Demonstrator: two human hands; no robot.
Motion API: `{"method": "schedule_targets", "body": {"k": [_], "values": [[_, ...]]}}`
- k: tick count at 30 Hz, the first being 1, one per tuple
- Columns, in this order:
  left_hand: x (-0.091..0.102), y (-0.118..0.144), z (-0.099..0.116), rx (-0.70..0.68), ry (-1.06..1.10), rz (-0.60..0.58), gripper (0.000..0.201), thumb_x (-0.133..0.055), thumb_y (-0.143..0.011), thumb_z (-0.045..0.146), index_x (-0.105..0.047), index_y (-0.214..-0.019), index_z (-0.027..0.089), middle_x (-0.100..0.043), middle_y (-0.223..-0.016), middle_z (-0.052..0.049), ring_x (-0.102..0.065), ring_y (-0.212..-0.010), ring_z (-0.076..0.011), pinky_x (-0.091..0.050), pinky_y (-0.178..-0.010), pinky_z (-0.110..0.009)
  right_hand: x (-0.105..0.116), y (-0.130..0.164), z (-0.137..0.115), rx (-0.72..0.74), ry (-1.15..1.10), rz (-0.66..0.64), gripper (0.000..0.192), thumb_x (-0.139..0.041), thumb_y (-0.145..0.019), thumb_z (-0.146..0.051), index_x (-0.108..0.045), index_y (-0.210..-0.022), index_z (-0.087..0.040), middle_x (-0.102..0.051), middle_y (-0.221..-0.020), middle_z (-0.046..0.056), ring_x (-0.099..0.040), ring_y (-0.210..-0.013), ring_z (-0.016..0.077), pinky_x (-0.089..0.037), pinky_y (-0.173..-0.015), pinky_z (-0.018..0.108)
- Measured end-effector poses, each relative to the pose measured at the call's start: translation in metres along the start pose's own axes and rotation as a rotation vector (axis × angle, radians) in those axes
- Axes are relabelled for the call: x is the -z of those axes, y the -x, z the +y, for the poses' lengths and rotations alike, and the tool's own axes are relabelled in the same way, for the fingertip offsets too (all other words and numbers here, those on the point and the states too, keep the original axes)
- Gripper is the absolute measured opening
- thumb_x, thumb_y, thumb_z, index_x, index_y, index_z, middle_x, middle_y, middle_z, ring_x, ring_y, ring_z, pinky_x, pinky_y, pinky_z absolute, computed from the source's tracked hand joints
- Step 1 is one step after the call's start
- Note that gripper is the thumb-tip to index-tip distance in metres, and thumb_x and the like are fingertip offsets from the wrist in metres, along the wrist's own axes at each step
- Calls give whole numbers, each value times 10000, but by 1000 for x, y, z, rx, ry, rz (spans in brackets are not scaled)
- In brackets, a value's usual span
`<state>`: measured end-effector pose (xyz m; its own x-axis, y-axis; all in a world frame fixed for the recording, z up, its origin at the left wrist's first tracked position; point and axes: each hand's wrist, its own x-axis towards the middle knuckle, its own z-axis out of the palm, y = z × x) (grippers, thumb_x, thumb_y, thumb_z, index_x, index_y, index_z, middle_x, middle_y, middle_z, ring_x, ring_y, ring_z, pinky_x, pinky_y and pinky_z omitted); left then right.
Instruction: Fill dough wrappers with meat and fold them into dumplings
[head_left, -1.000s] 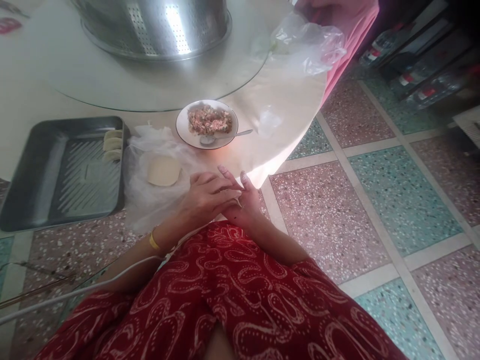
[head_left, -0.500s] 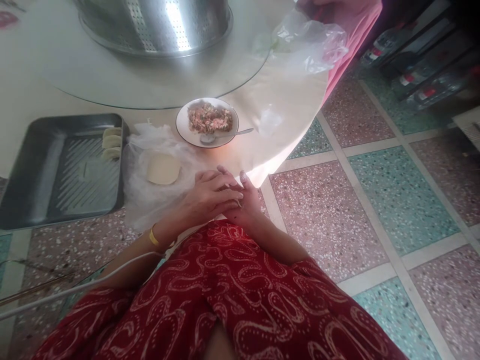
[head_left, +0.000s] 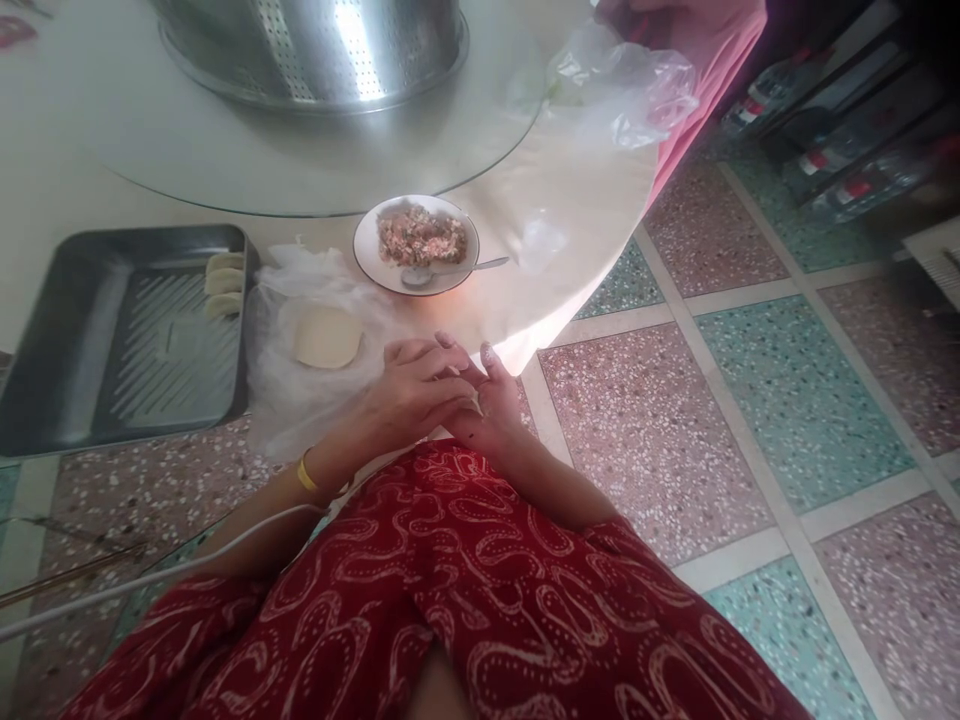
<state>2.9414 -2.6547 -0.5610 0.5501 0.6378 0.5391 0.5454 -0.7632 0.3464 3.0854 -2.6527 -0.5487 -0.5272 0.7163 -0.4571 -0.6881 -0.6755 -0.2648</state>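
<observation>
My left hand (head_left: pixel 424 393), with a yellow band at the wrist, lies over the palm of my right hand (head_left: pixel 496 408), just off the table's near edge. The fingers of both hands are curled together, and whatever they hold is hidden between them. My right thumb points up and has pale powder on its tip. Beside my left hand, a round pale dough wrapper (head_left: pixel 328 337) rests on a crumpled plastic bag (head_left: pixel 281 405). Behind the hands stands a white bowl (head_left: pixel 367 262) of minced filling (head_left: pixel 421 236), with a metal spoon (head_left: pixel 457 268) lying in it.
At the left is a dark baking pan (head_left: pixel 82 430) with several folded dumplings (head_left: pixel 223 282) along its right side. A perforated steel pot (head_left: pixel 315 50) sits on the glass turntable (head_left: pixel 300 170). Clear plastic bags (head_left: pixel 626 90) lie at the right. A white cable (head_left: pixel 187 565) crosses my left forearm.
My left fingers have shifted slightly left and curled more over the right palm. A small pale edge seen between the hands before is now hidden.
</observation>
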Motion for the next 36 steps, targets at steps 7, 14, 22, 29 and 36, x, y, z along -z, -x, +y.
{"method": "schedule_targets", "body": {"k": [7,14,22,29,36], "values": [[1,-2,2,2,-24,-13,109,-565,-920,281,-674,-915,292,-644,-1100,-17,-560,-971,-232,-413,-822,-412,0,-1,1,1,17,-38,523,-229,-952,-485,-618,-1174,-216,-713,-821,30,-655,-772,187,-566,-738,354],[3,-10,9,-12,-25,35,98,-563,-912,257,-658,-892,269,-662,-1075,-15,-576,-969,-229,-428,-818,-404,6,-4,2,31,34,-64,471,-316,-931,-495,-627,-1161,-226,-714,-891,29,-649,-795,169,-573,-729,318],[6,-16,12,-12,-19,-11,170,-541,-920,252,-667,-805,255,-665,-1028,-17,-550,-946,-221,-430,-811,-391,10,-7,3,39,18,-137,505,-240,-952,-472,-647,-1087,-206,-722,-935,46,-669,-855,183,-579,-819,369],[7,-16,12,-34,5,-54,117,-553,-911,229,-668,-919,247,-661,-1063,-35,-555,-938,-206,-419,-827,-391,4,-6,2,44,1,-110,453,-293,-938,-466,-629,-1113,-218,-719,-917,41,-666,-924,191,-569,-868,391],[4,-15,11,-44,5,-22,116,-574,-896,253,-658,-816,259,-663,-1043,-28,-543,-908,-224,-422,-795,-396,4,-5,2,55,37,-77,451,-297,-935,-470,-637,-1104,-226,-714,-949,48,-662,-913,194,-570,-848,387]]}}
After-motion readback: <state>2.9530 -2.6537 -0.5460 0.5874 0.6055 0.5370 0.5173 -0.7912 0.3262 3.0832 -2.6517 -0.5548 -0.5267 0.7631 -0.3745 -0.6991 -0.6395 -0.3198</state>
